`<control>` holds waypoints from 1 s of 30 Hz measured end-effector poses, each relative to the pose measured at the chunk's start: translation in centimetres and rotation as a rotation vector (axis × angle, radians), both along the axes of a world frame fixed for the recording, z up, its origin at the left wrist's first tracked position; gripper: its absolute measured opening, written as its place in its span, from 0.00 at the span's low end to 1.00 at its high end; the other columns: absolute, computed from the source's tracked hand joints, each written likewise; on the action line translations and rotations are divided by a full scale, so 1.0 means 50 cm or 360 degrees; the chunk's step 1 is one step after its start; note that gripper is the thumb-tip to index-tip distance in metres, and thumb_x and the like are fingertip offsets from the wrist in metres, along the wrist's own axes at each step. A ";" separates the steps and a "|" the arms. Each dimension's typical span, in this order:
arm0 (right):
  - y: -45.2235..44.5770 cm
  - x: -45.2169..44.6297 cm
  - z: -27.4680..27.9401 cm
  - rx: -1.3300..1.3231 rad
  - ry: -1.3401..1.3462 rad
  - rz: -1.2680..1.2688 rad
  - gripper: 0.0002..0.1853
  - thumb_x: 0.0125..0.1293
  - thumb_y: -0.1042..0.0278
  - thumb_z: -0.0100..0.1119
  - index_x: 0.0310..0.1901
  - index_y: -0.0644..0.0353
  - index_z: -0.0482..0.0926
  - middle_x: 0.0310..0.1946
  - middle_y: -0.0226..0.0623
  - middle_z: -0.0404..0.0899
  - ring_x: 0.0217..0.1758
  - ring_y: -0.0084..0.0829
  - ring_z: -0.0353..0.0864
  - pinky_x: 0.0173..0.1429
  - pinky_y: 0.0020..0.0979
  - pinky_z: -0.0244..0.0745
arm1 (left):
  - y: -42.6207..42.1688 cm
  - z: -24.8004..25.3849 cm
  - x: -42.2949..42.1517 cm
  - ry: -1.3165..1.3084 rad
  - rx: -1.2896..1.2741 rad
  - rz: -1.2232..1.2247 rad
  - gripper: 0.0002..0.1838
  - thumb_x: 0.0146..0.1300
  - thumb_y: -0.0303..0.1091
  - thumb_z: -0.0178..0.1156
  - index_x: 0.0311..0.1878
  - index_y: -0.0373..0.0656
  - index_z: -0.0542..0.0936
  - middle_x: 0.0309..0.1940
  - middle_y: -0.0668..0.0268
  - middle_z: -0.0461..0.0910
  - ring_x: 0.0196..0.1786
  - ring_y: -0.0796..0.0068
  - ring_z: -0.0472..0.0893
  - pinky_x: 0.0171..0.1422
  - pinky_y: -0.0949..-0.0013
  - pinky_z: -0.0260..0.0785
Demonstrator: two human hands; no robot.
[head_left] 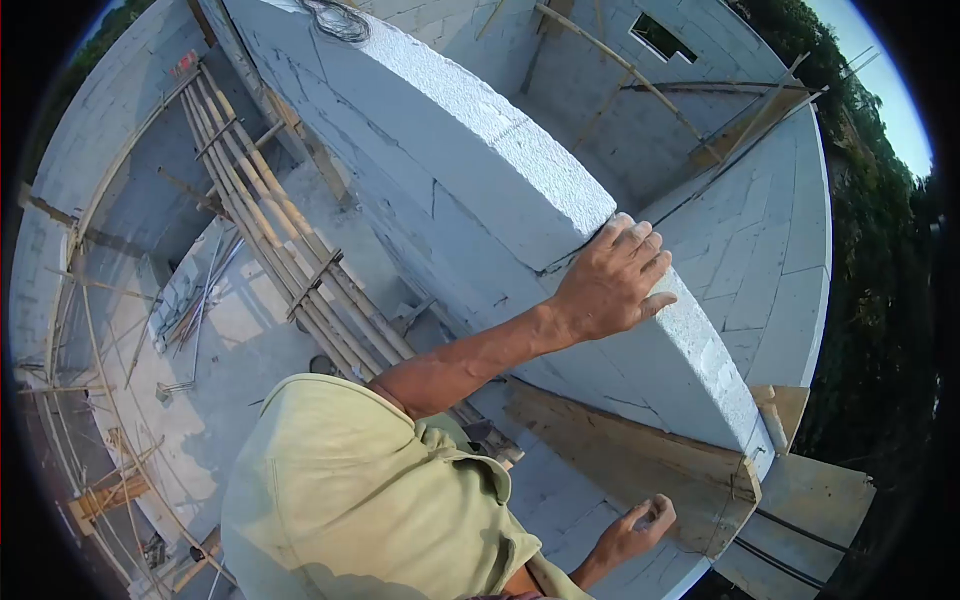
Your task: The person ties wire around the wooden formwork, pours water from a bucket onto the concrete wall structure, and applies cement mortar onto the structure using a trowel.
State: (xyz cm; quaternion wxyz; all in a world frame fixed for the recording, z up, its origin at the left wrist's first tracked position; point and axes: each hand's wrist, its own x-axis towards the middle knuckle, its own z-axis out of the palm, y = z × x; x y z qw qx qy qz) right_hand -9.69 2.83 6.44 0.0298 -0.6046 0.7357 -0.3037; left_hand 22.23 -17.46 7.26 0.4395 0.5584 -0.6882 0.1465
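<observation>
My left hand (612, 278) lies over the top of a white block wall, its fingers bent over the far edge and its thumb on the top face. It grips the lower block (705, 350) beside a step in the wall. The higher block (510, 170) ends right at my fingertips. My right hand (636, 532) hangs lower down, near a wooden board (630, 470) fixed along the wall's base. Its fingers are loosely curled, with a gap to the thumb, and nothing shows in them.
Bamboo poles (290, 225) tied together run alongside the wall on the left. A coil of thin wire (338, 20) lies on the wall top. Below is a concrete floor (235, 310) with rods and sheets. Scaffold poles (100, 350) stand at far left; trees (870, 270) at right.
</observation>
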 end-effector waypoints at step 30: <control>-0.072 -0.159 -0.681 0.2053 -0.0492 0.0936 0.12 0.75 0.62 0.59 0.52 0.60 0.80 0.47 0.43 0.86 0.40 0.36 0.88 0.42 0.38 0.83 | 0.619 -0.697 0.140 0.0081 0.2581 0.0336 0.14 0.65 0.40 0.65 0.52 0.49 0.89 0.51 0.65 0.89 0.53 0.58 0.88 0.55 0.52 0.76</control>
